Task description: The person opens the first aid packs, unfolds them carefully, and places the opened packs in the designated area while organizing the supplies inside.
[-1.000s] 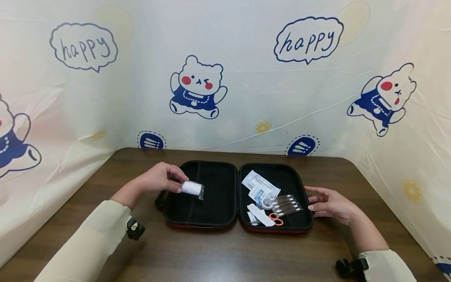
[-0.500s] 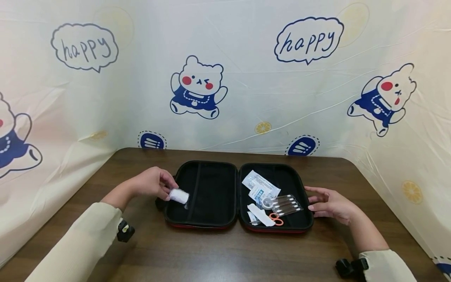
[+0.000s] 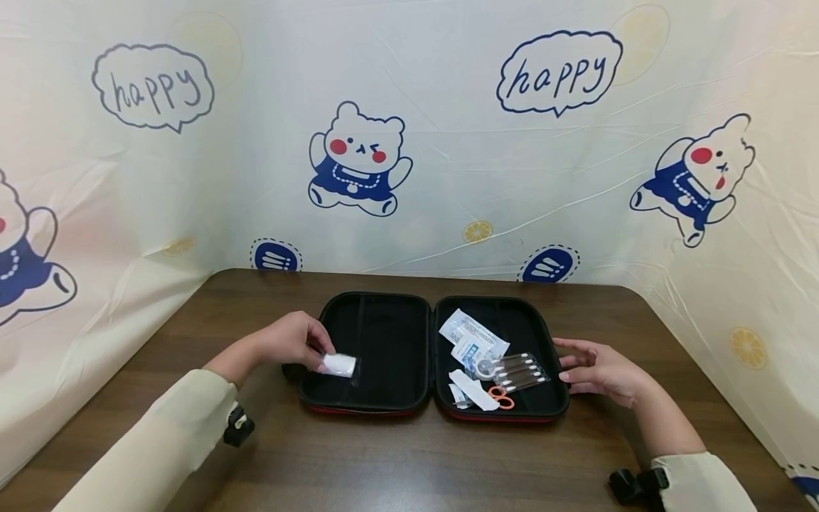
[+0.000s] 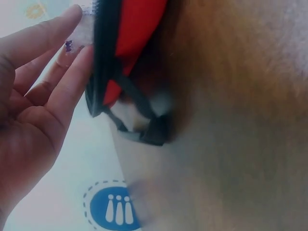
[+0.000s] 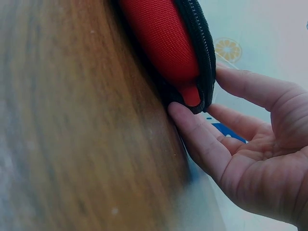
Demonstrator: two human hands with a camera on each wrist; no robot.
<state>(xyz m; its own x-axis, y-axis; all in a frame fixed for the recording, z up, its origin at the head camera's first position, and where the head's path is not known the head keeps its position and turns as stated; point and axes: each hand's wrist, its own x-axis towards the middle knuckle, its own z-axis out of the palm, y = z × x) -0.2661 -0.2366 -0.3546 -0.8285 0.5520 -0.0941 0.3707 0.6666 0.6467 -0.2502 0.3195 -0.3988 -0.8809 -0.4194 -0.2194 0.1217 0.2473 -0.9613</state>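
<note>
I count one zippered case [image 3: 393,341], unfolded flat into two black-lined halves on the table [image 3: 397,462]. Its left half has one white roll [image 3: 340,365] in clear film. In the right half there are two white-and-blue packets, the smaller packet [image 3: 470,353] overlapping the larger packet [image 3: 480,331]. With them lie one tape ring [image 3: 478,370], one clear sleeve of cotton swabs [image 3: 521,373], one pair of orange-handled scissors [image 3: 501,398] and one white strip [image 3: 474,390]. Something small and pale pokes out from under the strip, but I can't tell how many pieces that makes.

The halves meet at a hinge in the middle, each with a raised rim. A black strap [image 4: 130,91] loops off the case's left side. Most of the left half's lining lies to the right of the roll and behind it. Between the case and the far table edge runs a narrow band of wood; a much broader stretch lies on the near side, and both ends have some room beyond the hands.

The left hand [image 3: 291,340] reaches over the left rim, thumb and fingertips pinching the end of the roll; whether the roll touches the lining, I can't tell. The right hand [image 3: 604,371] holds nothing up: its fingers are loosely spread, tips touching the case's right outer edge.
</note>
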